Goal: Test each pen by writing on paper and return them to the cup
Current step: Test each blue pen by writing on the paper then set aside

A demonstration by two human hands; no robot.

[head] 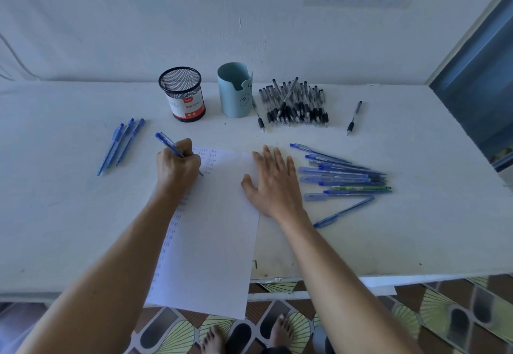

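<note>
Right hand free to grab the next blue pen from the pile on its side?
Probably yes. The right hand lies flat and empty on the paper, right beside the blue pen pile, with nothing between them. The left hand is busy writing.

Head camera looks steeply down over table [388,242].

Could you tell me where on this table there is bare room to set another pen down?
Bare patches: left of the three blue pens; between mesh cup and paper; right of the lone black pen. Crowded: black pen pile and blue pen pile.
</note>
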